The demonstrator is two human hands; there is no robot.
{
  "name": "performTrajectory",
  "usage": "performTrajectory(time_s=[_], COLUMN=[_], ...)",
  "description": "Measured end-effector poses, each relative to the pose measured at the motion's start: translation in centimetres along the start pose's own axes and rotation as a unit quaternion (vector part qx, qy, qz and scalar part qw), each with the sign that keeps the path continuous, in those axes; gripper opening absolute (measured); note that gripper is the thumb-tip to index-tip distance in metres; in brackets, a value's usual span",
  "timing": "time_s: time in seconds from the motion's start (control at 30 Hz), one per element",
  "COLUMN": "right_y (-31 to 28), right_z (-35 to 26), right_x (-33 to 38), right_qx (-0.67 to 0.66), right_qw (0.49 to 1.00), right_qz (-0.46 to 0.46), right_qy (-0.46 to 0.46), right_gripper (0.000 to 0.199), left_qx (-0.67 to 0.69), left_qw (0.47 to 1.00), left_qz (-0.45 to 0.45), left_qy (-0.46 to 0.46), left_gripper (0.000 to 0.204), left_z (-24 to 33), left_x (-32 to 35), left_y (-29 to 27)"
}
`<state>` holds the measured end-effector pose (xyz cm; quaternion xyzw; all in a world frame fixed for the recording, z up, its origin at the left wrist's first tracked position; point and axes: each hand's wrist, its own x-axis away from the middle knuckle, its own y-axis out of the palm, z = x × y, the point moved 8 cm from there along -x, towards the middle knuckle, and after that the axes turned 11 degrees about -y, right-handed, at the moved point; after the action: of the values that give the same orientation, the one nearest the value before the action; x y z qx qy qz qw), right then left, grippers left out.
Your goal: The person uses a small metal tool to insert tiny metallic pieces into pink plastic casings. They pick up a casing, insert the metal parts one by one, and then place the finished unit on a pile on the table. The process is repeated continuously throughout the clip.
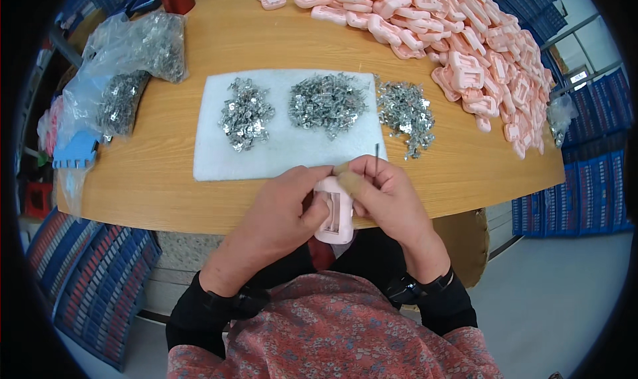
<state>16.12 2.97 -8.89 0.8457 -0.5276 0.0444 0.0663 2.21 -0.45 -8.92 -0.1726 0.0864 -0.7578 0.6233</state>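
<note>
In front of my body, my left hand (292, 203) grips a pale pink plastic housing (345, 227) with a rectangular recess; its thumb presses at the recess. My right hand (385, 196) is closed at the housing's upper right edge, with yellowish covers on its fingertips. A thin dark rod-like tool (377, 150) sticks up from between the right fingers; its lower end is hidden. Whether those fingertips also pinch a small part I cannot make out. Just beyond my hands, a white foam sheet (286, 161) bears two piles of small metal clips (246, 115).
Another pile of metal clips (407, 116) lies right of the sheet on the wooden table (153, 180). A large heap of pink housings (465, 60) covers the far right. Clear bags (159, 43) of metal parts and a blue foam piece (76, 150) lie left. Blue racks (86, 279) stand around.
</note>
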Motion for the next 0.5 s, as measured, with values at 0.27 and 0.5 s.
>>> performTrajectory(time_s=[0.27,0.5], right_y=[0.2,1.7], right_z=[-0.4,-0.4], right_x=[-0.1,-1.0], right_qx=[0.026,0.035], right_qw=[0.994,0.994], right_qz=[0.021,-0.022], right_qy=[-0.105,-0.098], right_gripper=[0.031,0.021], left_qx=[0.54,0.565], left_qw=[0.823,0.8], left_qz=[-0.121,-0.154], left_qy=[-0.126,-0.132], left_gripper=[0.038,0.044], left_z=[-3.9,-3.8], left_x=[0.0,0.7], left_y=[0.9,1.3])
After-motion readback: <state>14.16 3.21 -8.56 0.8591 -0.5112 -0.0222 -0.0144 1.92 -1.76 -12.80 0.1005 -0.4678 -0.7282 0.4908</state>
